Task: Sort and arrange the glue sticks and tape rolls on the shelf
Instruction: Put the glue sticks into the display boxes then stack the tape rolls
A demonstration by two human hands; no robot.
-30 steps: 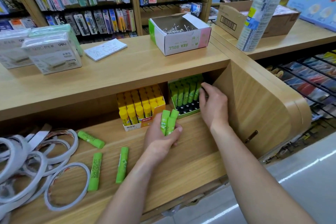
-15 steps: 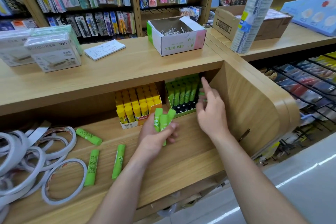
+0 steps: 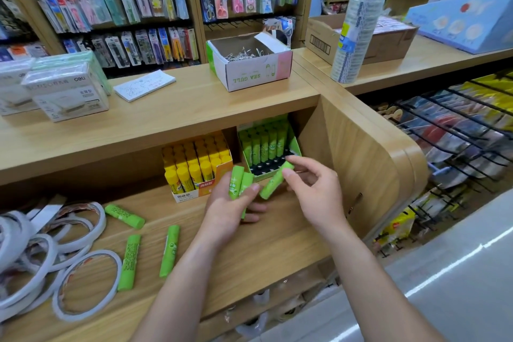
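Scanning left to right: tape rolls (image 3: 55,258) heaped at the shelf's (image 3: 263,258) left end, with 3 loose sticks (image 3: 129,262) lying flat beside them toward the front edge. Left hand (image 3: 230,211) curls round 2 sticks (image 3: 238,182), held upright in front of the yellow box (image 3: 194,164). Right hand (image 3: 313,191) pinches 1 stick (image 3: 274,180) near its upper end, just before the green box (image 3: 268,147) in the back right corner. Sticks look light, rigid and smooth, and will probably roll. Grip mid-barrel; the cap may pull off.
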